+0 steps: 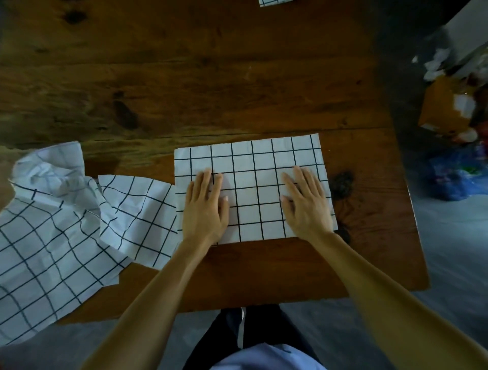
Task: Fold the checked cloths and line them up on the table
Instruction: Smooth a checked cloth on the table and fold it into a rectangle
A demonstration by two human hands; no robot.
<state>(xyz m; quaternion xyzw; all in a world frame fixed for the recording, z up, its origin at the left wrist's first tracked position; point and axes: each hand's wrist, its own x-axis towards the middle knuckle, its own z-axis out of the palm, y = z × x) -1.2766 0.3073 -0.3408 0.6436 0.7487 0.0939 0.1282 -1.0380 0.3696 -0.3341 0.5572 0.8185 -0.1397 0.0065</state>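
Note:
A white cloth with a black check lies folded into a flat rectangle on the wooden table, near its front right corner. My left hand presses flat on the cloth's left part, fingers straight. My right hand presses flat on its right part, fingers spread. To the left, a heap of crumpled checked cloths spreads over the table and hangs past the front edge. A corner of another checked cloth shows at the table's far edge.
The table's right edge runs close to the folded cloth. On the floor to the right stand a brown cardboard box, white scraps and a blue bag. My legs show below the table's front edge.

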